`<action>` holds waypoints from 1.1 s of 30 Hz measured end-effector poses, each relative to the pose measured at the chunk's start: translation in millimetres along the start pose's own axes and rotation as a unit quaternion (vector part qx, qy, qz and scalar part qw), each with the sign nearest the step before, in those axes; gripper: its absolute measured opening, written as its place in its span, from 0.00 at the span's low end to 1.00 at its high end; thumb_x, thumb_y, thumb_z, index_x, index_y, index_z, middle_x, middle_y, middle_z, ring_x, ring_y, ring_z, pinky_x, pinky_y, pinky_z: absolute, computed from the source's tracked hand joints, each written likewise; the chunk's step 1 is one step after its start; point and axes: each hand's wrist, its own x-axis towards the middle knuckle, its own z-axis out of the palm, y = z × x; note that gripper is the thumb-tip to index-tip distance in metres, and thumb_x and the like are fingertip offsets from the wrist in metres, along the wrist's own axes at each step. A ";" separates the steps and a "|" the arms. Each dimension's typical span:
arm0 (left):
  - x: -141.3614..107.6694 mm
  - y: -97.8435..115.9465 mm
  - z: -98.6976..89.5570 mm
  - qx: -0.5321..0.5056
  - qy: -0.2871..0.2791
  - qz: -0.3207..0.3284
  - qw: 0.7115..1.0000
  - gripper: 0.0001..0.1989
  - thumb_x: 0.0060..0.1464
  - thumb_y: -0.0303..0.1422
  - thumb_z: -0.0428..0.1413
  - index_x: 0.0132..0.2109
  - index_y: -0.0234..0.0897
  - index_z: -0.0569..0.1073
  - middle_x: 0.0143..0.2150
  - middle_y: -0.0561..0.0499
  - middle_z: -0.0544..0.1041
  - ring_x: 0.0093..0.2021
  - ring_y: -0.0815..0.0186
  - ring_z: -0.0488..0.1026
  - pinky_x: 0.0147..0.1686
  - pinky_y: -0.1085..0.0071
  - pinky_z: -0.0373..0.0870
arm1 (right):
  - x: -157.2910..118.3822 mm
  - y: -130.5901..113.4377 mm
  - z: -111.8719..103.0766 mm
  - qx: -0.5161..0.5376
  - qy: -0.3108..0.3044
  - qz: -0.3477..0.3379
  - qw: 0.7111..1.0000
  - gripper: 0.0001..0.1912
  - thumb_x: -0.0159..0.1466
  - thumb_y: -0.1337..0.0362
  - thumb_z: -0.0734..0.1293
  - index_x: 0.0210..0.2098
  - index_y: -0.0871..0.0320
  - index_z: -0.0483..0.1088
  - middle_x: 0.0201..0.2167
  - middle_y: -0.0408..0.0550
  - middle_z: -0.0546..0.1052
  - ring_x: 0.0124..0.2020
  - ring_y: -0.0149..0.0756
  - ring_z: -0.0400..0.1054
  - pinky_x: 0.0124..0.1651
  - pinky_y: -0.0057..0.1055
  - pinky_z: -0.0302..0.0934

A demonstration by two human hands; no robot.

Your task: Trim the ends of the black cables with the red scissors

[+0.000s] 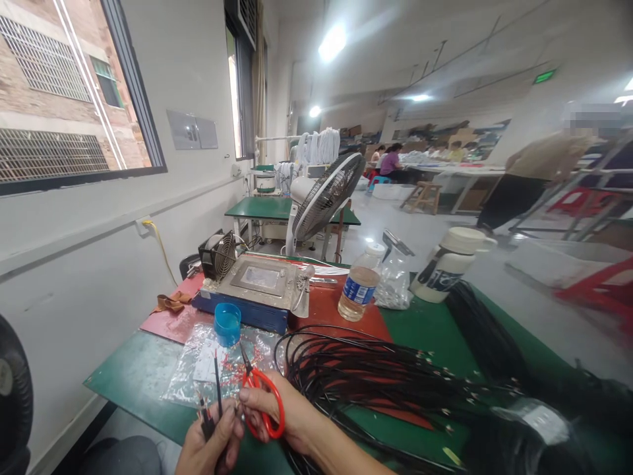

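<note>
My left hand point(216, 441) is closed around several black cables point(218, 382), their stripped ends pointing up. Close beside it, my right hand point(270, 410) grips red-handled scissors point(264, 404), with the blades aimed up and away from me. The fingers of both hands nearly meet; whether the right fingertips also pinch a wire I cannot tell. Just beyond them lies a clear plastic bag point(180, 379) strewn with small red and white wire scraps. A blue round container point(228, 323) stands at its far edge. To the right, a large bundle of black cables point(366, 369) spreads over the green table.
Behind the bag sits a blue-sided heated box point(262, 284) with a small black fan point(217, 256). A bottle of yellowish liquid point(357, 290), a clear bag point(394, 287) and a jug point(445, 267) stand at the back right. A person point(534, 165) is on the right.
</note>
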 end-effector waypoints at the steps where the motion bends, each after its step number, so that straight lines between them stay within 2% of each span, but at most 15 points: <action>1: -0.4 0.8 0.2 0.000 -0.002 0.000 1.000 0.23 0.42 0.52 0.59 0.23 0.33 0.71 0.09 0.59 0.59 0.12 0.80 0.46 0.16 0.76 0.37 | -0.1 0.0 0.2 0.003 0.003 0.006 1.000 0.26 0.48 0.46 0.71 0.17 0.64 0.65 0.10 0.39 0.65 0.09 0.21 0.56 0.12 0.18 0.47; 5: -1.3 4.2 1.8 0.009 -0.007 0.008 1.000 0.23 0.42 0.52 0.59 0.23 0.33 0.71 0.09 0.59 0.61 0.11 0.81 0.46 0.15 0.76 0.37 | 0.2 0.6 0.3 -0.002 0.005 0.018 1.000 0.24 0.48 0.49 0.71 0.16 0.64 0.65 0.09 0.39 0.64 0.09 0.21 0.55 0.12 0.18 0.46; 11: 1.6 -0.1 -0.9 0.005 0.000 0.015 1.000 0.22 0.42 0.51 0.59 0.23 0.33 0.71 0.09 0.59 0.61 0.11 0.80 0.47 0.15 0.75 0.37 | 0.2 -0.3 0.4 0.007 -0.001 0.003 1.000 0.27 0.47 0.44 0.70 0.17 0.64 0.65 0.10 0.39 0.65 0.09 0.21 0.56 0.12 0.18 0.47; 20: 0.5 2.1 0.5 -0.010 0.014 0.013 1.000 0.22 0.40 0.52 0.60 0.24 0.34 0.70 0.09 0.61 0.59 0.12 0.80 0.46 0.15 0.76 0.38 | 1.8 5.7 -0.8 -0.017 -0.012 -0.006 1.000 0.26 0.49 0.45 0.70 0.17 0.63 0.64 0.10 0.38 0.64 0.09 0.21 0.56 0.15 0.20 0.50; 25: 0.4 3.4 0.9 -0.031 0.024 0.009 0.999 0.22 0.39 0.51 0.61 0.25 0.33 0.71 0.09 0.61 0.60 0.12 0.81 0.46 0.15 0.77 0.38 | 0.9 2.5 1.3 -0.030 0.006 -0.005 1.000 0.26 0.49 0.45 0.70 0.17 0.63 0.63 0.10 0.38 0.64 0.10 0.21 0.56 0.14 0.19 0.48; 29: 0.4 4.3 1.5 -0.046 0.048 0.009 0.998 0.22 0.37 0.50 0.63 0.25 0.33 0.70 0.10 0.59 0.62 0.12 0.80 0.48 0.15 0.77 0.39 | 0.1 -0.3 4.7 -0.038 0.025 -0.018 0.999 0.26 0.48 0.44 0.70 0.17 0.62 0.62 0.10 0.37 0.64 0.09 0.21 0.55 0.13 0.19 0.47; 33: -1.1 4.5 4.1 -0.029 0.099 0.028 0.994 0.25 0.35 0.51 0.63 0.31 0.32 0.73 0.10 0.59 0.63 0.12 0.78 0.52 0.15 0.77 0.42 | 0.0 1.8 5.4 -0.054 0.042 -0.008 0.998 0.26 0.44 0.45 0.73 0.21 0.62 0.64 0.10 0.35 0.63 0.09 0.21 0.55 0.12 0.18 0.45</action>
